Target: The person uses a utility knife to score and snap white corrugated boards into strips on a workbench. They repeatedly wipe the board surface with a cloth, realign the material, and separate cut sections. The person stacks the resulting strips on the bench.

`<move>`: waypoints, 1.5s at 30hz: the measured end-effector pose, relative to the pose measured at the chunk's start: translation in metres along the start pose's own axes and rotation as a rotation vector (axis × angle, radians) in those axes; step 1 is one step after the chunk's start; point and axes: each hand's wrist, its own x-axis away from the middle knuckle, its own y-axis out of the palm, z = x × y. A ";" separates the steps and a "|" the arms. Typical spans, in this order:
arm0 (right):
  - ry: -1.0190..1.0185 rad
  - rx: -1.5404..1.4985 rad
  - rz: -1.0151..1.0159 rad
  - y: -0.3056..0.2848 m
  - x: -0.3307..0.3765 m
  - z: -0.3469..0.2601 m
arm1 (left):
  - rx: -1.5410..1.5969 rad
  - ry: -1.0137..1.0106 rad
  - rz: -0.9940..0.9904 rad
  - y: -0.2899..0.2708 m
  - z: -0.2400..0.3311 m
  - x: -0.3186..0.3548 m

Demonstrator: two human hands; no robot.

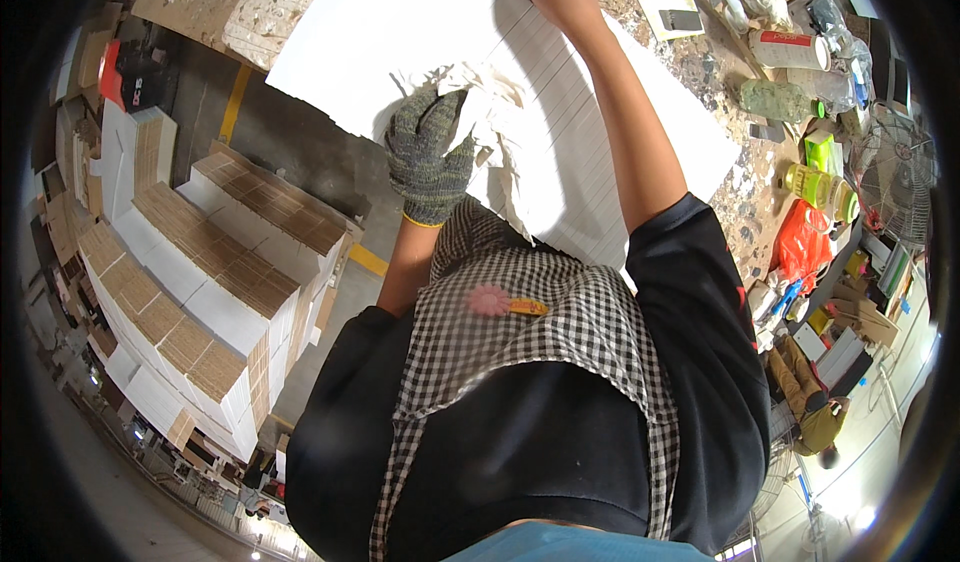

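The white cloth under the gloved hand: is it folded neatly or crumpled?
Crumpled. The white cloth bunches in irregular wrinkles under the gloved left hand, on the white panel.

stacked white and tan boxes (pixel 200 282) stand on the floor off the bench's left edge. along its right edge sit a green jar (pixel 812 184), an orange bag (pixel 803 244) and a clear bottle (pixel 780 99).

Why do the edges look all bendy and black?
In the head view, the fisheye lens curves straight lines, so the stacked boards bow toward the rim; the corners go black outside the round image; bright lamp glare sits at the lower right; the left hand in its glove casts a shadow on the white sheet.
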 end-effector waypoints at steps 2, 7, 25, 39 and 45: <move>0.007 0.007 -0.026 -0.001 0.002 -0.001 | 0.003 0.006 -0.005 0.000 0.000 0.000; 0.009 -0.070 -0.066 -0.006 0.008 -0.008 | 0.006 0.021 -0.005 0.001 -0.003 0.000; 0.095 0.022 -0.122 -0.005 0.003 -0.019 | -0.005 0.021 -0.008 0.001 -0.004 -0.004; -0.042 -0.081 -0.202 -0.043 0.030 -0.034 | -0.046 -0.019 0.004 0.001 -0.002 -0.001; 0.106 -0.354 0.141 -0.168 0.166 0.028 | -0.107 -0.011 -0.049 0.016 -0.006 0.010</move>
